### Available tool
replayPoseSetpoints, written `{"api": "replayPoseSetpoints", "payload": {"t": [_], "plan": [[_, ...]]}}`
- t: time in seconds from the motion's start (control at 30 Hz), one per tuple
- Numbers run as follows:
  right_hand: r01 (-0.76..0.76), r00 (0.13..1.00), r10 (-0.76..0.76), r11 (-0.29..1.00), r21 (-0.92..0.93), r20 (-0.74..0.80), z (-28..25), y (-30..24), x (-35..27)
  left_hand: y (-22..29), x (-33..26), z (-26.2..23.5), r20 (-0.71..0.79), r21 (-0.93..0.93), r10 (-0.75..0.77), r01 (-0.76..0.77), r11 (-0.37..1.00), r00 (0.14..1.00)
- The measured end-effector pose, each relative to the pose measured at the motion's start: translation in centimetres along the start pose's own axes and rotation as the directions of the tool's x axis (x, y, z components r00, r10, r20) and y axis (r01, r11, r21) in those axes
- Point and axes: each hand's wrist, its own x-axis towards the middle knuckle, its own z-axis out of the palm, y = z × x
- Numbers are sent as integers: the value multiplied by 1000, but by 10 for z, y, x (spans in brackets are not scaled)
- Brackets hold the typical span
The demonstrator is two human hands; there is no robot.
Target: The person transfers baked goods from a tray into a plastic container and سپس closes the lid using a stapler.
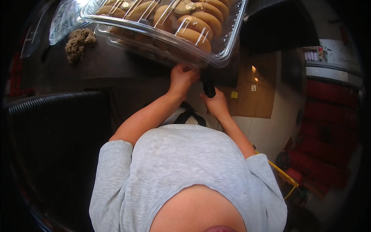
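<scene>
Just below the front edge of a clear plastic container is my left hand (182,80), its fingers pinched together; whatever they hold is too small or hidden to make out. Close beside it, my right hand (217,104) is closed around a black handle-like object (208,84) that points up toward the container; its far end is hidden. The upper clear plastic container (228,58) is filled with several round golden-brown pastries (195,27). It rests on a second clear container (119,43), also with brown contents. Whether my left fingers touch the containers, I cannot tell.
Both containers stand on a dark table (116,67). A clump of brown fibre (79,43) and a clear plastic bag (65,21) lie at its left. A dark ridged seat (58,127) is at my left. Red stacked things (328,127) stand at the right, past a brown board (259,83).
</scene>
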Motion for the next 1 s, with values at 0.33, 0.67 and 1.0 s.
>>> {"api": "replayPoseSetpoints", "payload": {"t": [0.33,0.67,1.0], "plan": [[-158,980,86,883,443,178,-42,-13,-25,34,-39,-11,-53,169,-4,13,986,999],[-82,984,27,945,316,174,-96,-104,-72,96,-46,35,216,36,-33,26,999,976],[-42,989,6,968,247,145,-101,-101,-73,94,-49,49,156,-33,-44,50,998,987]]}}
